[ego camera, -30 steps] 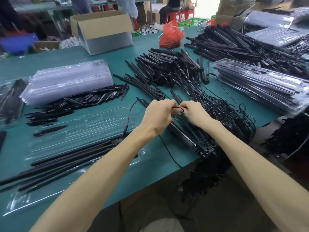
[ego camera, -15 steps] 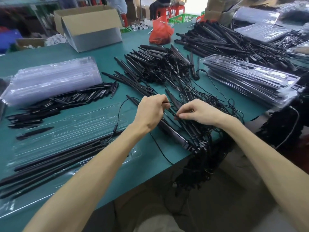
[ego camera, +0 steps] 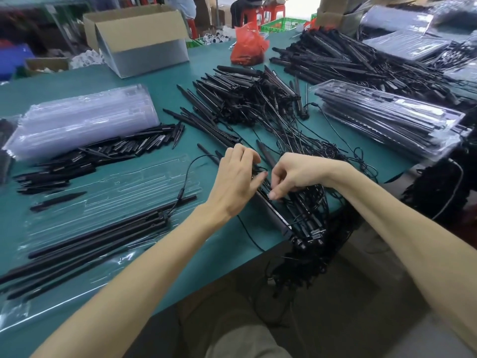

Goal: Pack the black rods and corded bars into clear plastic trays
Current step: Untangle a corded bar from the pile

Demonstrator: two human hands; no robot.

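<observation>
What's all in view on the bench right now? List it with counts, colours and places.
table: one, teal, under everything.
open tray: one, clear, near left.
long rods: several, black, lying in the open tray.
empty trays: one stack, clear, far left.
short pieces: many, black, before that stack.
corded bars: many, black, tangled piles centre and far right.
filled trays: one stack, clear, right.
cardboard box: one, brown, far left.
plastic bag: one, red, far centre.
crate: one, green, behind the bag.
left grip: bare hand, centre, fingers curled on a cord.
right grip: bare hand, beside it, also pinching cord.
</observation>
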